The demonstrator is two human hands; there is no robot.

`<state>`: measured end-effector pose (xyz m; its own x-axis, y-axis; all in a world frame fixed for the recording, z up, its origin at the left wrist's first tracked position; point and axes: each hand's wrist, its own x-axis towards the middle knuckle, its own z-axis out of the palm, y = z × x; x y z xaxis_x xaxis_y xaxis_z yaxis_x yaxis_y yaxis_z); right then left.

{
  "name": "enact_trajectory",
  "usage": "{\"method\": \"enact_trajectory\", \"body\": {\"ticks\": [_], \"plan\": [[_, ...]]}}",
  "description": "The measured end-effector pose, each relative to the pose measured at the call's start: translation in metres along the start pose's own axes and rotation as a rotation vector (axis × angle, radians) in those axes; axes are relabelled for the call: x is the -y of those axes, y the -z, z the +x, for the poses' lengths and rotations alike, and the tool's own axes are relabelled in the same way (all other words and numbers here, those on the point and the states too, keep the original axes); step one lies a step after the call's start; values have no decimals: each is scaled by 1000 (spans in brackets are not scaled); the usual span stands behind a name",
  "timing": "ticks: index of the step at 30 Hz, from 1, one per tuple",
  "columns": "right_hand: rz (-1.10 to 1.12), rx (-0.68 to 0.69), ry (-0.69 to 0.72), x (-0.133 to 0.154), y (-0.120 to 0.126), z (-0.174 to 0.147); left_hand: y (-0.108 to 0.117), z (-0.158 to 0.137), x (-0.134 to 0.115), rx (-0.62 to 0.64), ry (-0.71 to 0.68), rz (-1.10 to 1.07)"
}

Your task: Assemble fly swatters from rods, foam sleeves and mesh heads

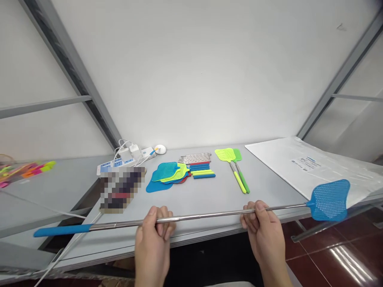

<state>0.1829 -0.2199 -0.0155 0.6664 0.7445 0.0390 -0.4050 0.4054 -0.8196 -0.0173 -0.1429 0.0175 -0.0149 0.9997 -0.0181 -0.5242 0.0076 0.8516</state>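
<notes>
A long blue fly swatter (203,215) with a metal telescopic rod is held level above the table's front edge. My left hand (154,235) is closed round the rod left of its middle, thumb on top. Farther right, my right hand (265,229) pinches the same rod between thumb and fingers. The swatter's blue grip points left and its perforated blue head lies to the right. Beyond my hands is a pile of swatters (167,172) in blue, yellow and red with their rods collapsed. Two more swatters, a yellow one (225,154) and a green one (245,184), lie beside it.
A white plastic bag (323,159) with a label covers the table's right side. At the back left are a power strip (115,165) with chargers and a round white device (160,149). A pixelated item (122,190) lies nearby. Colourful things (26,171) sit on the left surface.
</notes>
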Motion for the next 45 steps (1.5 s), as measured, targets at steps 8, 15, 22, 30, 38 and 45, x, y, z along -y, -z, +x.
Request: {"method": "enact_trajectory", "body": {"ticks": [8,15,22,30,38,45], "plan": [[-166,90,72,-17,4,-15,-22,-25,36,285,217,59],[-147,-66,95,12,25,-7,-8,-11,-4,111,121,96],[-123,-70,-28,23,32,-3,15,-8,-13,147,57,166],[-15,-181,27,11,43,9,35,-3,-12,-30,-6,-43],[57,-222,6,6,33,5,42,4,-11,-116,-45,-139],[22,-197,2,5,29,-1,41,1,-5,-190,-99,-143]]}}
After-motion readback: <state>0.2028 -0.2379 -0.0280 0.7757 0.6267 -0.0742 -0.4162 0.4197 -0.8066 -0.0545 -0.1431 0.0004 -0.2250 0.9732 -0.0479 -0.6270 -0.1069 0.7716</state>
